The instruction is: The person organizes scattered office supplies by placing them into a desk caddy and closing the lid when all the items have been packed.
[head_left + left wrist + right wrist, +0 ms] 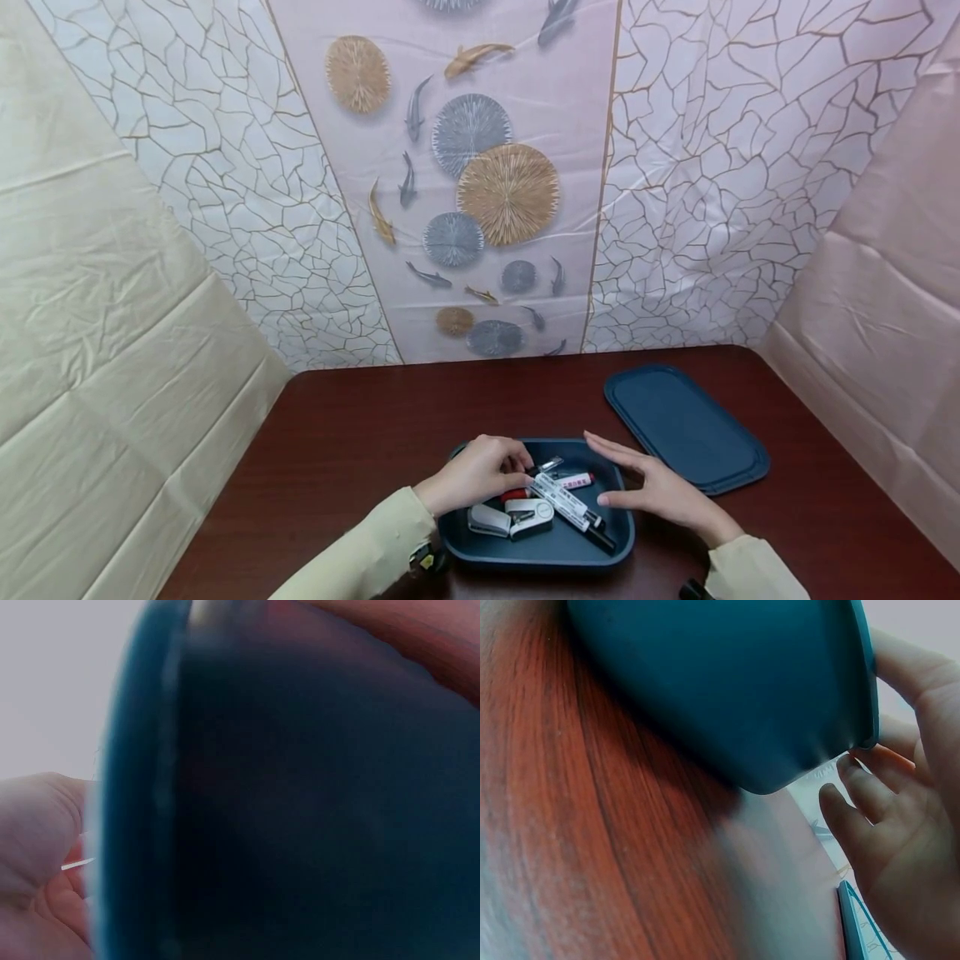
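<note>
In the head view a dark blue box (pixel 525 560) stands near the table's front, holding several small stationery items. My left hand (pixel 480 473) reaches over its left side, with thumb and fingertips pinching a slim black-and-clear item (pixel 551 465). White markers with black caps (pixel 564 502) lie aslant below the fingertips, over a white marker with a red cap (pixel 576 481). A white stapler-like item (pixel 531 517) and a grey piece (pixel 489 521) lie at the lower left inside. My right hand (pixel 660 493) is at the right rim, fingers extended and thumb apart, holding nothing.
A flat blue lid (pixel 686 425) lies on the dark red-brown table (pixel 360 467), beyond the right hand. Patterned cloth (pixel 495 275) hangs behind the table, with plain cloth at both sides. The box wall (pixel 727 682) fills much of the right wrist view.
</note>
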`<move>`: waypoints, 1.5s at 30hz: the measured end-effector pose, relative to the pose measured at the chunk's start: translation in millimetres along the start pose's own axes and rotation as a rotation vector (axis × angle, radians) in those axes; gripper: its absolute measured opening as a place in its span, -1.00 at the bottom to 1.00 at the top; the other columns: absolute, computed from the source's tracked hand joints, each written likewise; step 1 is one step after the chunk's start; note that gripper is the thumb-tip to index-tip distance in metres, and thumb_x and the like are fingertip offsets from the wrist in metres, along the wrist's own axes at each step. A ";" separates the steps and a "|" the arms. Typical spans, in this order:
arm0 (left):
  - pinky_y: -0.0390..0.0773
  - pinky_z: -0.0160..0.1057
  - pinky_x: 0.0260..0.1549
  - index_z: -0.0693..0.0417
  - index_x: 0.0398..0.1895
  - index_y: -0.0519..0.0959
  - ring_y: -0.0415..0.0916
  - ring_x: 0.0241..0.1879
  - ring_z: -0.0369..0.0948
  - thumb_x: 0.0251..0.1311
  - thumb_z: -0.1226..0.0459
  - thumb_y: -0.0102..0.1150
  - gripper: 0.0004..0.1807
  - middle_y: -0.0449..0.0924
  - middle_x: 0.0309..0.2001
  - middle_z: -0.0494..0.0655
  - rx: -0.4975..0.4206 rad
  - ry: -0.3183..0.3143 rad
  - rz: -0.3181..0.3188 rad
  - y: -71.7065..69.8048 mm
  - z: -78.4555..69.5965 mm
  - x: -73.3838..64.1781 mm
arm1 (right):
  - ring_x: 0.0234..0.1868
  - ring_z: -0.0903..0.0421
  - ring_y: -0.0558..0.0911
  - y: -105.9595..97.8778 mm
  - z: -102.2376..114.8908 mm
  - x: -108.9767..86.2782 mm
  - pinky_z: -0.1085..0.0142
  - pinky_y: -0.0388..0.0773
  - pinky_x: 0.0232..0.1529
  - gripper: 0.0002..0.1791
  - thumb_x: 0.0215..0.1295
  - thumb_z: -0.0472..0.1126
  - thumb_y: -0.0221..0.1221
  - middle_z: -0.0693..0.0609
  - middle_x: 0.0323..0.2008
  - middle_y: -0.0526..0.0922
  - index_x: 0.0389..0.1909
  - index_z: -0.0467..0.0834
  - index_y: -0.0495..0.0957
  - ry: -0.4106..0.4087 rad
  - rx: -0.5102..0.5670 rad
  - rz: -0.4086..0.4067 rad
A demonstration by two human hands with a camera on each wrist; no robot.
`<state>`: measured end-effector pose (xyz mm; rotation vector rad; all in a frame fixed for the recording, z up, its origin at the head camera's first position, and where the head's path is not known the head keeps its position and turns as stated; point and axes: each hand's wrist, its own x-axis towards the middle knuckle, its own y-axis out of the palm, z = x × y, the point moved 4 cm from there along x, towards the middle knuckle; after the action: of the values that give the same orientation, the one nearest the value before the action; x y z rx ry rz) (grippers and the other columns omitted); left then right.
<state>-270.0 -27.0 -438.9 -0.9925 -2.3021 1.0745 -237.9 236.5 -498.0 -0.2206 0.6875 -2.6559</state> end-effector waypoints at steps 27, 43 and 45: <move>0.45 -0.51 -0.44 -0.08 -0.20 0.71 0.43 -0.45 -0.53 0.30 0.21 0.35 -0.94 0.59 -0.38 -0.41 0.227 0.085 0.141 20.0 -4.0 2.1 | 0.52 -0.21 0.05 1.1 -0.6 -0.2 -0.32 0.21 0.31 -0.12 0.31 -0.10 0.36 -0.01 0.57 0.09 0.58 0.04 0.15 -0.015 0.038 0.014; 0.41 -0.53 -0.41 -0.10 -0.20 0.70 0.40 -0.45 -0.50 0.29 0.22 0.35 -0.93 0.52 -0.41 -0.41 0.278 0.116 0.180 24.6 -4.5 2.6 | 0.51 -0.22 0.06 0.4 -0.7 0.1 -0.29 0.23 0.31 -0.12 0.31 -0.10 0.36 -0.05 0.57 0.08 0.58 0.05 0.15 -0.022 0.029 0.014; 0.41 -0.53 -0.42 -0.09 -0.19 0.70 0.39 -0.46 -0.49 0.30 0.22 0.35 -0.93 0.51 -0.42 -0.41 0.284 0.120 0.183 24.9 -5.1 2.3 | 0.52 -0.21 0.05 0.5 -0.9 0.1 -0.30 0.22 0.31 -0.12 0.30 -0.10 0.36 -0.05 0.57 0.08 0.58 0.05 0.15 -0.021 0.031 0.014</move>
<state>-257.7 -11.6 -455.2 -1.1323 -1.9262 1.3315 -238.1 236.5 -499.1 -0.2338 0.6380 -2.6455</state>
